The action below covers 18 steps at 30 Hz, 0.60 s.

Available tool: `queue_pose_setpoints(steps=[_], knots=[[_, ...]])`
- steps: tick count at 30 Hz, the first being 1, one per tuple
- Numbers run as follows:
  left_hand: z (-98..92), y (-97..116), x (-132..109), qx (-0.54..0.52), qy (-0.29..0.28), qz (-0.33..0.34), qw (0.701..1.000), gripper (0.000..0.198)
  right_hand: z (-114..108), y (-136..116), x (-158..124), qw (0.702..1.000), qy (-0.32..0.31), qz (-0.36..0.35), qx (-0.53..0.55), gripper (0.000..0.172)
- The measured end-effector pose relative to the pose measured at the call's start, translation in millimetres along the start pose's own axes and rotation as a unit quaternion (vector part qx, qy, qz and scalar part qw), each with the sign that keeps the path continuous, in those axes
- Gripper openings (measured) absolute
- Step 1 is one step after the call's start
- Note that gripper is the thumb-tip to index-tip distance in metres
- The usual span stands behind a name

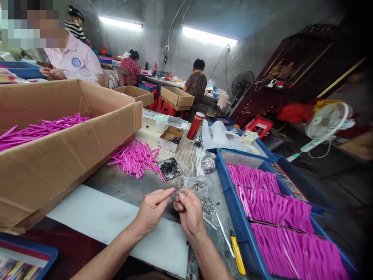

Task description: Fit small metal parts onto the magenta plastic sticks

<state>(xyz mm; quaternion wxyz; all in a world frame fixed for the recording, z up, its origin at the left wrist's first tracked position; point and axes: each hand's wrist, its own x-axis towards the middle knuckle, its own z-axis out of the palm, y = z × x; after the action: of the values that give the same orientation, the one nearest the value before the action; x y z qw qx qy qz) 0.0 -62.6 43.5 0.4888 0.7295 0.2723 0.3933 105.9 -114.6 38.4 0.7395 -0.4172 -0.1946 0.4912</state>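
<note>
My left hand (153, 208) pinches a thin pink plastic stick (171, 190), its tip showing between thumb and forefinger. My right hand (189, 210) is curled close beside it, fingertips pinched on a small metal piece (181, 192) I can barely make out. Both hands meet above the grey table, just in front of a clear bag of small metal parts (198, 184). A loose pile of pink sticks (136, 157) lies further back, with a small tray of dark metal rings (170, 168) beside it.
A large cardboard box (58, 155) with pink sticks fills the left. A blue crate (233, 186) of stacked pink pieces sits right. A yellow-handled tool (237, 252), tweezers (223, 229), a red flask (196, 125), and a small box (171, 138) lie around. Other people work behind.
</note>
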Motion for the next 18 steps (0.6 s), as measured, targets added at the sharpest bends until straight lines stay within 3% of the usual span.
queue_pose_setpoints(steps=[7, 18], knots=[[11.9, 6, -8, -0.038, 0.023, -0.003, 0.999, 0.026, 1, -1, -6, 0.998, -0.013, 0.021, 0.051, 0.015], [17.2, 8, -8, -0.034, 0.015, 0.014, 0.999, 0.026, -3, 0, -7, 0.999, -0.021, 0.016, 0.037, 0.015]])
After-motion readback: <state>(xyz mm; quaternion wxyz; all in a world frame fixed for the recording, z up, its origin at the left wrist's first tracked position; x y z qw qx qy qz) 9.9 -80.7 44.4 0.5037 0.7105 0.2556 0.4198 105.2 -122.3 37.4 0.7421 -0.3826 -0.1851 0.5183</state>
